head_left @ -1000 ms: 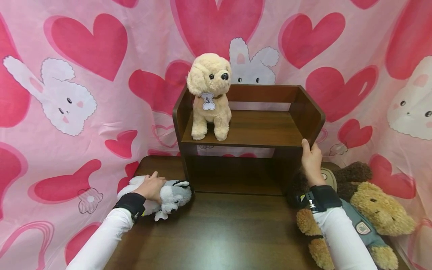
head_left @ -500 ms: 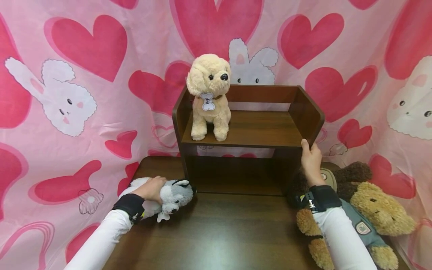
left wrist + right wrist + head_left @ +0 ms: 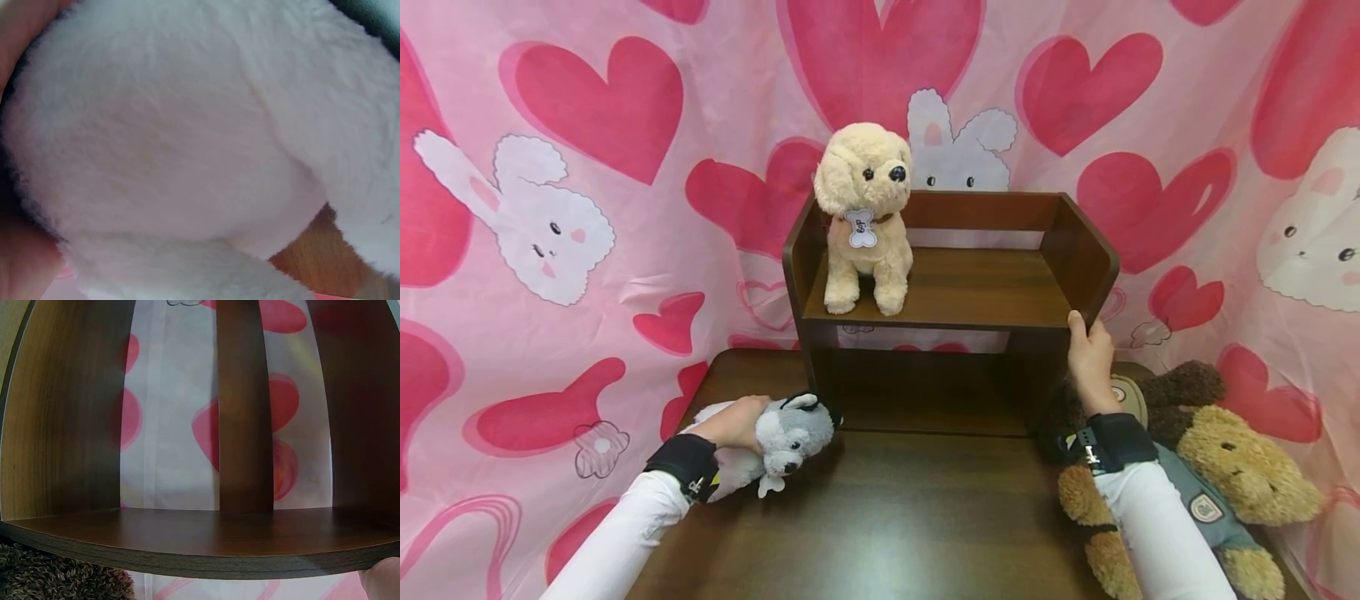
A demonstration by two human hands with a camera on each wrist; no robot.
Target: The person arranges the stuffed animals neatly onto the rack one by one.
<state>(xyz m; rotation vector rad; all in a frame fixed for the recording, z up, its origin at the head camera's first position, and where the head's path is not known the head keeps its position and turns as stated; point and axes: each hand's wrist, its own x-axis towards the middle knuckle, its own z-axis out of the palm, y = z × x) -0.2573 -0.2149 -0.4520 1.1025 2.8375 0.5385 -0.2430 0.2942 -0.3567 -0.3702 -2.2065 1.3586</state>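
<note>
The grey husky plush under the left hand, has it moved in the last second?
Yes. The grey husky plush, gripped by the left hand, has risen and turned its face up, judged against the shelf's left leg.

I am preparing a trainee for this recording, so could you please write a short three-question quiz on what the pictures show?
1. True or false: the cream plush puppy with a bone-shaped tag sits on the left part of the dark wooden shelf.
2. Which does the left hand grip? A) a tan teddy bear B) the grey and white plush husky C) a red ball
3. Fill in: the right hand holds the shelf's front ____ corner.

Key
1. True.
2. B; its fingers curl round the toy above the brown wooden table.
3. Right; a tan bear in a grey vest lies beside that arm.
</note>
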